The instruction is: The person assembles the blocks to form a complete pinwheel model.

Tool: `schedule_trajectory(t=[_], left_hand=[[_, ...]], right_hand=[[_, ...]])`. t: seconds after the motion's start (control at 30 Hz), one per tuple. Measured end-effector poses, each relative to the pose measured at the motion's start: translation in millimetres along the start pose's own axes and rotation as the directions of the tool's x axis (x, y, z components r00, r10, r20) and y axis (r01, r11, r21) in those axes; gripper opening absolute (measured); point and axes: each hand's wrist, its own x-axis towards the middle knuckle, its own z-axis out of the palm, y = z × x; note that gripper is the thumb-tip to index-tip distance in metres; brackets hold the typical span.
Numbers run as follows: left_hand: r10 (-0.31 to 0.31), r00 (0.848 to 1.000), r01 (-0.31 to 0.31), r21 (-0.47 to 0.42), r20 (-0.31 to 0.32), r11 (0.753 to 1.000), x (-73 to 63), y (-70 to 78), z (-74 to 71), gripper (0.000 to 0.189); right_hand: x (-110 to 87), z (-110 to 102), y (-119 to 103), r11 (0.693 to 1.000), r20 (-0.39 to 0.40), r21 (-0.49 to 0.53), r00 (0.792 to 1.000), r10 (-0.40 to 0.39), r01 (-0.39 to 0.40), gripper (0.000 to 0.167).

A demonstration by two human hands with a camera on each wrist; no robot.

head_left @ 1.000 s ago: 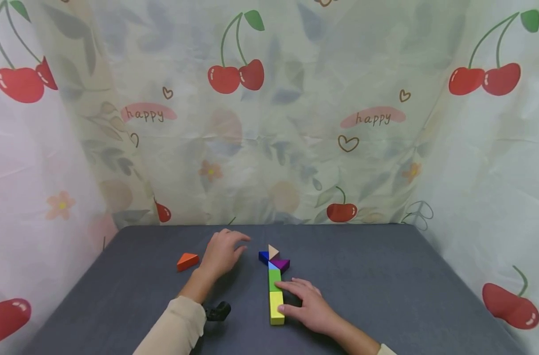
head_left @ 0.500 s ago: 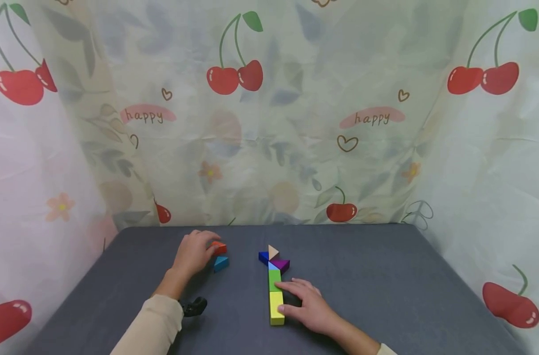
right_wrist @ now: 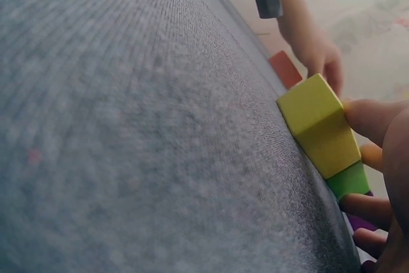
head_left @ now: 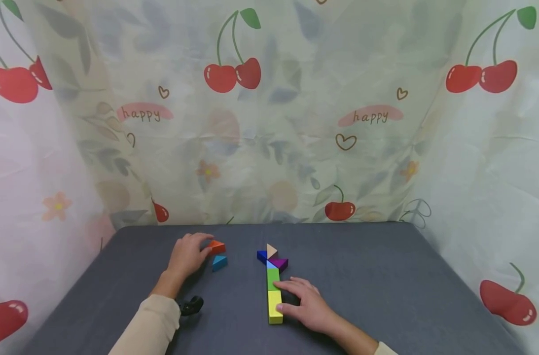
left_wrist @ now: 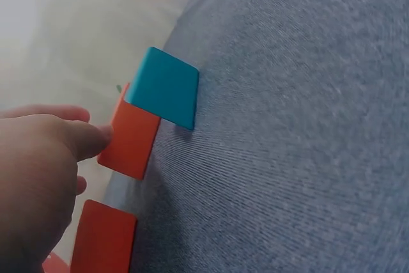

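In the head view my left hand [head_left: 188, 256] is at the left end of an orange triangular block [head_left: 217, 247]. The left wrist view shows its thumb tip right at that block's upper edge, with the index fingertip beside it. A teal triangular block [head_left: 219, 263] lies just in front; another orange block [left_wrist: 102, 241] is hidden by the hand in the head view. My right hand [head_left: 311, 306] rests its thumb against a yellow block [head_left: 275, 303] and a fingertip on the green block [head_left: 272, 279]. Light blue [head_left: 270, 265], purple [head_left: 280, 263], dark blue [head_left: 262, 255] and beige [head_left: 271, 251] triangles top this column.
A dark grey cloth [head_left: 362, 276] covers the table. Patterned curtains [head_left: 269, 123] stand around its back and sides. A black wrist mount [head_left: 192, 305] sticks out from my left wrist over the cloth.
My left hand has moved left from near the column to the orange block, uncovering that block and the teal one and hiding the other orange block. The right hand has stayed in place.
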Motion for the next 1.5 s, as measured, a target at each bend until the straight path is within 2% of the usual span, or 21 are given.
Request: schedule_trajectory(t=[0.17,0.37,0.57,0.77,1.07,1.3,1.5], left_hand=[[0.021,0.999,-0.021,0.013,0.032,1.000,-0.5,-2.0,1.2,0.042],[0.046,0.998,-0.047,0.025,0.034,0.999,0.5,-3.2,2.5,0.041],[0.023,0.999,-0.025,0.034,0.049,0.999,3.0,-4.8,4.7,0.033],[-0.007,0.998,0.006,0.014,0.068,1.000,4.5,-3.3,5.2,0.033],[0.026,0.996,-0.028,0.025,0.080,0.999,6.0,-1.3,8.9,0.035],[0.029,0.997,-0.032,0.049,0.067,0.998,5.4,-2.8,8.4,0.031],[0.059,0.998,-0.059,0.033,0.004,0.998,8.0,0.3,1.4,0.030]], right_hand=[[0.4,1.0,0.4,1.000,-0.010,-0.007,1.000,-0.015,0.015,0.053],[0.2,0.5,-0.9,1.000,-0.010,-0.009,1.000,-0.002,0.002,0.052],[-0.1,0.3,-1.3,1.000,-0.004,0.008,1.000,0.014,-0.014,0.052],[-0.2,0.0,-1.3,1.000,-0.005,0.013,1.000,0.019,-0.019,0.052],[-0.4,0.6,-0.1,1.000,-0.019,0.015,1.000,-0.019,0.019,0.052],[-0.5,1.3,-0.9,1.000,-0.006,0.018,1.000,-0.010,0.010,0.052],[-1.0,0.6,-2.0,1.000,-0.016,0.022,1.000,-0.006,0.007,0.052]])
